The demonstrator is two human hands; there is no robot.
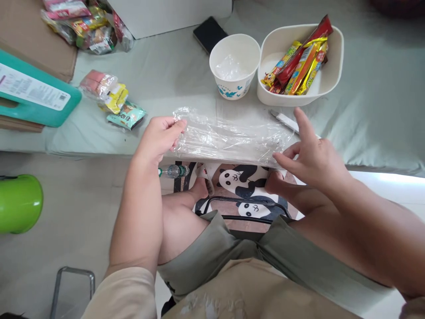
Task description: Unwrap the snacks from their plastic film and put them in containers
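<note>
A clear plastic bag (229, 137) lies stretched along the near edge of a grey-green covered table (166, 84). My left hand (159, 137) pinches its left end with curled fingers. My right hand (308, 159) pinches the bag's right lower corner between thumb and middle fingers, with the index finger raised. A white utility knife (283, 120) lies just beyond my right hand.
Behind the bag stand a white paper cup (235, 66) with plastic inside and a white tub (328, 75) holding several snack sticks (299, 62). A black phone (210, 33), loose snack packs (114, 99) and a teal box (33, 91) lie at the left. A green stool (18, 203) stands on the floor.
</note>
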